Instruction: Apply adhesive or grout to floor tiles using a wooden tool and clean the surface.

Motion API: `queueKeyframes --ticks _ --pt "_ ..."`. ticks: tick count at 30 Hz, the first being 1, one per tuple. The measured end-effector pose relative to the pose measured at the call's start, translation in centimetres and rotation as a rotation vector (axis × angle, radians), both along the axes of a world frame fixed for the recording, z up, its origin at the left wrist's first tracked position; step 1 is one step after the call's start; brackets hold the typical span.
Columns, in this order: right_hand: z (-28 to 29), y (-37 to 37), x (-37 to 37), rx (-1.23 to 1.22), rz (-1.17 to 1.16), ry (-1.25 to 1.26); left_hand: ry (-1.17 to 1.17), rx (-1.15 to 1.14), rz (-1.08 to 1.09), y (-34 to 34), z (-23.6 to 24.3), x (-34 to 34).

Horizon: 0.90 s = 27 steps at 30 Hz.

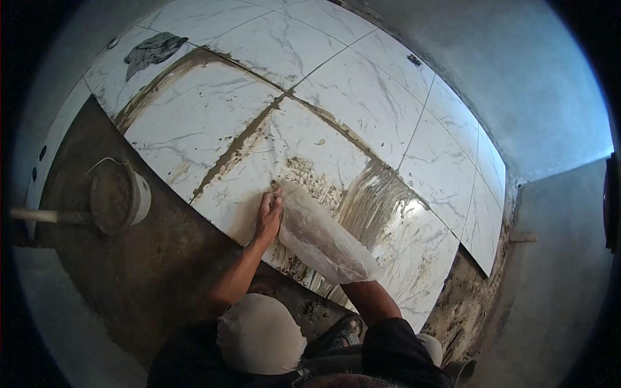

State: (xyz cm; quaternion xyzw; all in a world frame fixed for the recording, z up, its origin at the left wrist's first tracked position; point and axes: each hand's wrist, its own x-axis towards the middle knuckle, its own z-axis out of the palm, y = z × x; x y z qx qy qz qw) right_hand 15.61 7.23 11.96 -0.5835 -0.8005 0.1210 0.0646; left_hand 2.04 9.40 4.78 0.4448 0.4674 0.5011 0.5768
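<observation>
A clear plastic bag [326,240] is drawn over my right hand and wrist, and the forearm comes out of its lower right end. Through the cloudy plastic the fingers of my right hand [309,227] cannot be made out. At the bag's far left end my left hand [270,215] is closed, its thumb and fingers pinching the plastic. Both hands are over a white marble-patterned floor tile [310,132] smeared with brown grout. Grout fills the joint [242,142] to the left, and wet grey streaks [372,200] cross the tile to the right.
At left, on brown bare floor [174,252], stands a bucket [139,194] of brown mix with a wooden handle [39,215] across it. A grey rag [155,50] lies on the far left tiles. Grey walls [517,71] bound the right side.
</observation>
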Motion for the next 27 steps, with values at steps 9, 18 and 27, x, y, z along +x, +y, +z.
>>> queueKeyframes --ticks 9,18,27 --pt "-0.1 0.6 0.7 -0.004 -0.031 -0.018 0.237 -0.187 -0.132 -1.1 0.0 0.0" --pt "-0.7 0.9 -0.5 0.001 -0.027 -0.028 0.377 -0.228 -0.081 -0.6 2.2 0.0" --pt "0.0 2.4 -1.1 0.027 -0.018 -0.019 0.187 0.033 0.064 0.6 -0.8 -0.7"
